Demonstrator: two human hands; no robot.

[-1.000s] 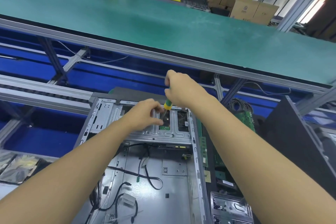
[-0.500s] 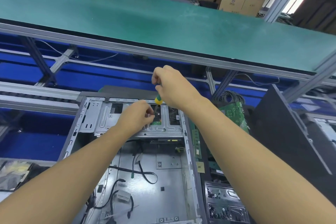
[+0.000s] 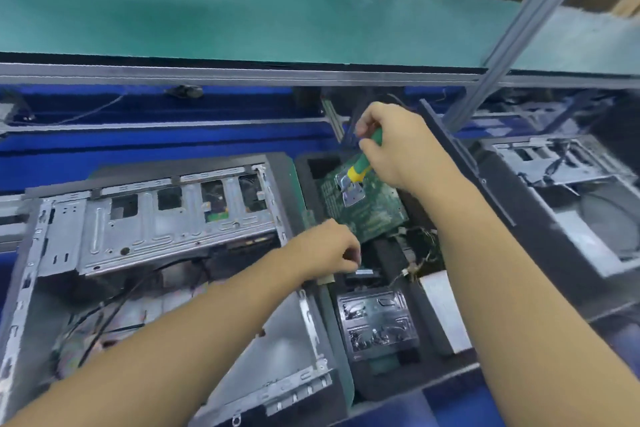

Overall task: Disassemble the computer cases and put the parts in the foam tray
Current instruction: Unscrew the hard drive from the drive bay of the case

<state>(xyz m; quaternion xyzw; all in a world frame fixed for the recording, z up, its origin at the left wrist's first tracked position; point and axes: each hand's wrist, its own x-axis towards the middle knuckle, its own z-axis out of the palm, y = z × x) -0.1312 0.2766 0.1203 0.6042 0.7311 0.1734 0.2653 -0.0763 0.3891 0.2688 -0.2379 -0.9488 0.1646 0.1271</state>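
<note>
The open grey computer case [image 3: 156, 218] lies at the left, with loose black cables inside. Right of it is the dark foam tray [image 3: 384, 253], holding a green circuit board [image 3: 374, 215]. My right hand [image 3: 394, 146] grips a green and yellow screwdriver [image 3: 363, 161] above that board. A small silver bracket [image 3: 351, 192] shows at the tool's tip; I cannot tell whether it rests on the board. My left hand [image 3: 329, 246] hovers over the tray's left edge with fingers curled and fingertips together; nothing shows between them.
The tray also holds black metal plates [image 3: 377, 322], a white part [image 3: 440, 305] and a wire bundle [image 3: 419, 253]. A second case [image 3: 571, 191] lies at the right. A green bench top [image 3: 242, 10] overhangs at the back, with a grey post [image 3: 519, 35].
Both hands left the case's drive cage and moved right over the foam tray. The right hand carried the screwdriver along. My view swung right and down.
</note>
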